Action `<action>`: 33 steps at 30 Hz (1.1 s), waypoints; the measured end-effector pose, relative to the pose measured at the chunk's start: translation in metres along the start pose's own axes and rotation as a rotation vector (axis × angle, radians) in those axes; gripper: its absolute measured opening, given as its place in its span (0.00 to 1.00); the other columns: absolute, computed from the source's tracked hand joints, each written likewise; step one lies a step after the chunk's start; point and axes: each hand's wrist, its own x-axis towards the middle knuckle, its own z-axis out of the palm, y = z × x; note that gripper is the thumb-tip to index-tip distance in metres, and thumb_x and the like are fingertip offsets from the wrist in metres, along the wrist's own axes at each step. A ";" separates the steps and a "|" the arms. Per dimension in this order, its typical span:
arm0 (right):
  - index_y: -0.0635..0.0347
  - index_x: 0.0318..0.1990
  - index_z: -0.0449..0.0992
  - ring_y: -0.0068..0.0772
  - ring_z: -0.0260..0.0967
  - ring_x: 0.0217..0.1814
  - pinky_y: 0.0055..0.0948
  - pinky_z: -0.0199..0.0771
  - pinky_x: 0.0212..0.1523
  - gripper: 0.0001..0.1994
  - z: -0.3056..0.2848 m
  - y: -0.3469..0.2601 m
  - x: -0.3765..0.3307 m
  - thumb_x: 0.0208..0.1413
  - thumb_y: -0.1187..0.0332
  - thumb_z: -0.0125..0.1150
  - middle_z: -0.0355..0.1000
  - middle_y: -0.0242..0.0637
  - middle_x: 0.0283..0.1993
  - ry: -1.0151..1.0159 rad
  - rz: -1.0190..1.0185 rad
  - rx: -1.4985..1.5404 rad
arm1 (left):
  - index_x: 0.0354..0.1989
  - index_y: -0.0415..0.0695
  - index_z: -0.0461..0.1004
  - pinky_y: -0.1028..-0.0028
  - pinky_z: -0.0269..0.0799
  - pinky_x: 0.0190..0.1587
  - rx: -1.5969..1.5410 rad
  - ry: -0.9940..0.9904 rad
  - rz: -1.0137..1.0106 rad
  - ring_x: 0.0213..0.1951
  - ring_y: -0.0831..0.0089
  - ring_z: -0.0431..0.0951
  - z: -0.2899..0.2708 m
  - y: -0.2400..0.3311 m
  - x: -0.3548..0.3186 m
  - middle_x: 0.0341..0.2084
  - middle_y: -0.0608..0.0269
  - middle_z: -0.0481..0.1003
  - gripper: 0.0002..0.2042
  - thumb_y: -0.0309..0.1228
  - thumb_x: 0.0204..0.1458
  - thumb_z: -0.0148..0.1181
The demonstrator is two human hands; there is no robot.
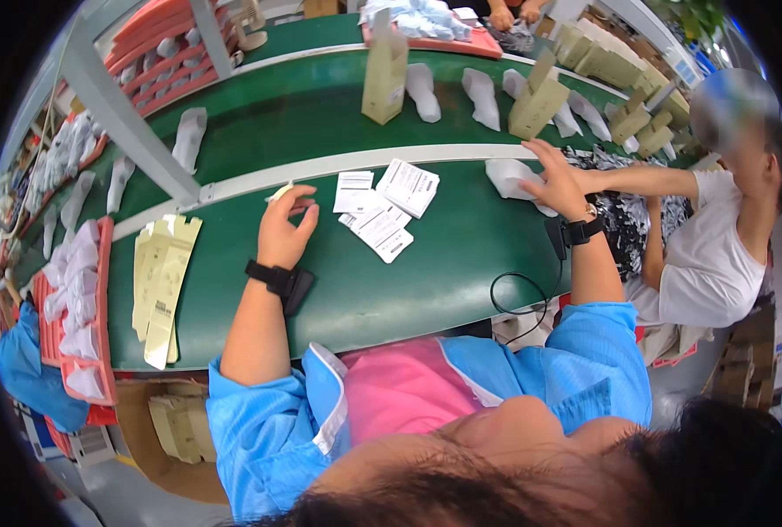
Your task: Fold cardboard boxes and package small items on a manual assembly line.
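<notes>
My left hand (287, 230) hovers over the green work surface, its fingers loosely curled and the thumb apart. A small pale yellow piece (279, 191) shows at its fingers; I cannot make out what it is. My right hand (556, 181) is at a white wrapped packet (505, 178), fingers spread and thumb against or just over it. No firm grip shows. Between my hands lie loose stacks of white printed cards (409, 187), some overlapping. Flat yellow-green cartons (164, 281) lie fanned at the left.
A pale rail (321, 170) divides my surface from the green belt (277, 101), where white packets and an upright yellow-green carton (385, 79) stand. A red tray (103, 307) borders the left. At right, a co-worker (716, 237) reaches close to my right hand. A black cable (518, 309) hangs from my right wristband.
</notes>
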 end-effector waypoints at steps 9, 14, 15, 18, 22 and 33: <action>0.59 0.56 0.65 0.53 0.64 0.54 0.38 0.64 0.57 0.36 0.041 0.015 0.018 0.33 0.68 0.70 0.67 0.51 0.51 -0.489 0.140 0.002 | 0.42 0.42 0.74 0.73 0.73 0.41 0.008 -0.028 0.001 0.37 0.71 0.77 0.002 0.002 -0.001 0.35 0.58 0.75 0.11 0.27 0.49 0.58; 0.63 0.50 0.68 0.46 0.66 0.49 0.35 0.65 0.52 0.25 0.018 -0.006 0.013 0.42 0.69 0.66 0.68 0.46 0.47 -0.149 0.162 0.006 | 0.42 0.43 0.74 0.73 0.73 0.41 0.094 -0.004 0.035 0.35 0.69 0.77 -0.009 0.018 -0.007 0.33 0.58 0.75 0.12 0.27 0.48 0.58; 0.64 0.49 0.68 0.40 0.66 0.50 0.33 0.64 0.52 0.22 0.012 -0.010 0.019 0.46 0.69 0.64 0.68 0.43 0.46 -0.048 0.198 0.042 | 0.42 0.43 0.74 0.72 0.73 0.41 0.126 0.002 0.038 0.35 0.69 0.77 -0.014 0.022 -0.013 0.33 0.58 0.74 0.12 0.27 0.48 0.58; 0.64 0.48 0.68 0.34 0.65 0.52 0.30 0.63 0.53 0.18 -0.041 -0.069 0.014 0.50 0.69 0.62 0.67 0.41 0.48 0.149 0.339 0.265 | 0.43 0.44 0.73 0.71 0.72 0.43 0.116 -0.042 0.035 0.36 0.69 0.77 -0.014 0.027 -0.010 0.34 0.57 0.74 0.13 0.28 0.48 0.59; 0.60 0.49 0.66 0.37 0.63 0.54 0.34 0.62 0.56 0.22 -0.053 -0.151 0.022 0.47 0.66 0.65 0.63 0.40 0.51 0.243 0.178 0.856 | 0.49 0.43 0.69 0.68 0.70 0.48 -0.132 -0.170 0.056 0.42 0.68 0.76 -0.006 0.031 -0.007 0.42 0.55 0.72 0.21 0.31 0.46 0.63; 0.59 0.49 0.62 0.41 0.62 0.56 0.39 0.62 0.56 0.22 0.049 -0.317 0.093 0.51 0.62 0.63 0.57 0.43 0.57 -0.023 -0.137 1.563 | 0.57 0.40 0.60 0.68 0.68 0.50 -0.375 -0.178 0.006 0.46 0.65 0.74 -0.044 0.110 -0.087 0.43 0.55 0.73 0.34 0.33 0.40 0.68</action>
